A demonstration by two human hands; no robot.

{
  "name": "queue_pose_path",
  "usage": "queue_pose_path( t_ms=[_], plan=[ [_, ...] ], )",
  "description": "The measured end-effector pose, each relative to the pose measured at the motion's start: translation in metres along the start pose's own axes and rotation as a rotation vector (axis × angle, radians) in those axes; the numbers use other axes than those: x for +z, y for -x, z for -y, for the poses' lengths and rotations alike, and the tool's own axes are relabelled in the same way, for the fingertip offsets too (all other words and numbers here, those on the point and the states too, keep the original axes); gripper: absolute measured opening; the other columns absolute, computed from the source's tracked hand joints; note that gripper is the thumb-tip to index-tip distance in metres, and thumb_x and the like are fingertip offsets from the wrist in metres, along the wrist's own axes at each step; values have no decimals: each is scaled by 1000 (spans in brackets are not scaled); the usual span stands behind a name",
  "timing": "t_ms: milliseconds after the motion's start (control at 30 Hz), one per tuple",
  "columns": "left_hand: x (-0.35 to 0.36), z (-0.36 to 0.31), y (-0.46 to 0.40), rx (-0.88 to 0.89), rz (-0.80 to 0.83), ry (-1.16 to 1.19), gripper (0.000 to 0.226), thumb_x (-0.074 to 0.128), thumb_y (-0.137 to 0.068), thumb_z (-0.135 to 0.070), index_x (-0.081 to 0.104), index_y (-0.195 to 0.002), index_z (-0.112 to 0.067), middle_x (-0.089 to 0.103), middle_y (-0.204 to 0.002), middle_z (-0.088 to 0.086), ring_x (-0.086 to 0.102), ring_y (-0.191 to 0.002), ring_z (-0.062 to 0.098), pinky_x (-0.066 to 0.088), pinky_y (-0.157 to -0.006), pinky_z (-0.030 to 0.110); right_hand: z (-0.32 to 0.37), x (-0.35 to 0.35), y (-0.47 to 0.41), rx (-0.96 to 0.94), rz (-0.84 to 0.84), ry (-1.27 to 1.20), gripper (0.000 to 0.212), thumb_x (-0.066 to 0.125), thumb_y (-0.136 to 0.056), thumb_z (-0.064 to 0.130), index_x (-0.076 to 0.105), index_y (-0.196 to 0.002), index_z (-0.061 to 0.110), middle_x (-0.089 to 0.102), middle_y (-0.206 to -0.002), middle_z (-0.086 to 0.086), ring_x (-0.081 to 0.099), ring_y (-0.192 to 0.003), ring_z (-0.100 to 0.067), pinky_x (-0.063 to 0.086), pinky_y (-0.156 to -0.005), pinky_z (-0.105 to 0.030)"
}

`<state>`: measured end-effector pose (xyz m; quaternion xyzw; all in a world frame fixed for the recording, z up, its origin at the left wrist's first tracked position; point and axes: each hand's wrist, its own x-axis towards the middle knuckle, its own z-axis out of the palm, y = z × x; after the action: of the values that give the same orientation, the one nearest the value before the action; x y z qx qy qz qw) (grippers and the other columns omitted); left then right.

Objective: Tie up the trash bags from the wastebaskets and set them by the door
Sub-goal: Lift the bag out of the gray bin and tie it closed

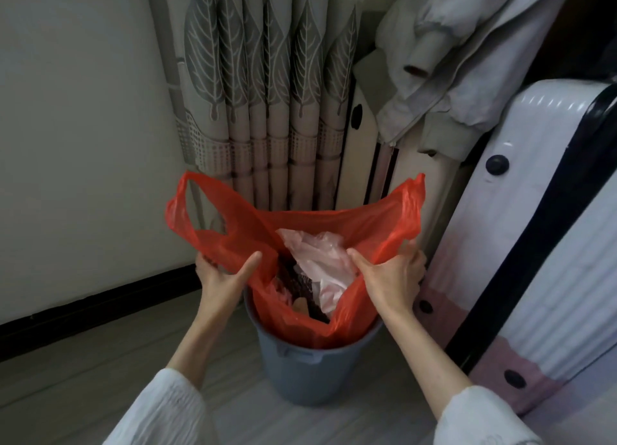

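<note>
Thin red bag (300, 231) sits in the bin (310, 371); left hand (222, 274) and right hand (392, 274) each pinch its rim. Yanking could tear it, spilling rubbish.

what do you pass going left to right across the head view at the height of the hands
White wall → left hand gripping the red trash bag → pale pink plastic inside the bag → right hand gripping the bag's other side → white suitcase.

Both arms reached forward in white sleeves. The left hand (224, 275) and right hand (391, 275) each pinched the red bag (300, 222), thumbs inward at its mouth.
</note>
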<state>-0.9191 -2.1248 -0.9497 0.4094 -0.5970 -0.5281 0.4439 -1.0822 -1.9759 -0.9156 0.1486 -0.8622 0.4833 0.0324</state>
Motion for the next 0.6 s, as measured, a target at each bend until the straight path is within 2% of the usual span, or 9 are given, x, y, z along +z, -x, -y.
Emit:
queue_pose_path(
  t_ms=[67, 100, 200, 267, 333, 400, 433, 533, 600],
  plan=[
    [7, 9, -4, -29, 71, 63, 77, 76, -63, -44, 44, -125, -11, 55, -123, 4, 56, -107, 15, 44, -90, 29, -11, 2, -11, 52, 56, -31, 106, 76, -65, 47, 21, -143, 2, 28, -147, -21, 26, -137, -36, 26, -113, -46],
    [13, 11, -6, -29, 88, 84, 64, 74, -68, -41, 51, -119, -10, 60, -116, 5, 59, -103, 15, 46, -85, 27, -15, 4, -17, 55, 74, -67, 95, 73, -71, 43, 27, -141, -1, 33, -145, -21, 31, -136, -35, 28, -112, -42],
    [34, 3, -14, -5, 34, 166, 6, 60, -85, -23, 62, -86, -18, 65, -85, 1, 60, -85, 19, 50, -65, 19, -20, 10, -30, 22, 96, -245, 33, 56, -89, 26, 62, -103, -3, 65, -105, -20, 59, -107, -34, 40, -84, -27],
    [46, -4, -24, 20, 0, 241, 10, 54, -89, -26, 60, -80, -26, 63, -79, -3, 59, -80, 16, 50, -69, 25, -18, 16, -34, -5, 72, -376, 27, 46, -94, 23, 63, -97, 1, 64, -93, -15, 62, -99, -31, 38, -75, -21],
    [57, -7, -35, 45, -21, 260, 15, 45, -93, -31, 56, -83, -27, 59, -80, -6, 57, -79, 12, 48, -72, 27, -13, 21, -38, 11, 131, -510, 29, 41, -97, 25, 60, -107, 6, 60, -97, -7, 57, -99, -19, 38, -68, -11],
    [65, -7, -43, 111, -42, 235, 25, 35, -96, -30, 50, -76, -28, 53, -73, -7, 51, -71, 6, 46, -66, 24, -9, 25, -44, 65, 179, -645, 31, 40, -97, 26, 57, -118, 9, 57, -99, 3, 51, -97, -8, 36, -60, 1],
    [69, -6, -47, 144, -56, 209, 29, 32, -97, -26, 46, -72, -27, 50, -70, -7, 48, -68, 6, 44, -66, 26, -9, 27, -48, 89, 183, -715, 32, 40, -97, 25, 55, -121, 10, 56, -96, 7, 50, -95, -5, 36, -61, 1],
    [73, 10, -59, 119, -62, 227, 34, 31, -97, -16, 45, -67, -25, 51, -64, -9, 48, -63, 5, 43, -68, 27, -11, 39, -56, 112, 161, -823, 25, 41, -96, 27, 54, -116, 19, 60, -102, 7, 53, -100, -7, 41, -76, -7],
    [73, 19, -60, 26, 17, 249, 33, 36, -96, -21, 43, -64, -24, 50, -62, -4, 45, -59, 9, 43, -65, 29, -13, 45, -58, 125, 165, -838, 30, 44, -94, 34, 57, -115, 17, 62, -114, -2, 56, -106, -13, 44, -93, -24]
  ],
)
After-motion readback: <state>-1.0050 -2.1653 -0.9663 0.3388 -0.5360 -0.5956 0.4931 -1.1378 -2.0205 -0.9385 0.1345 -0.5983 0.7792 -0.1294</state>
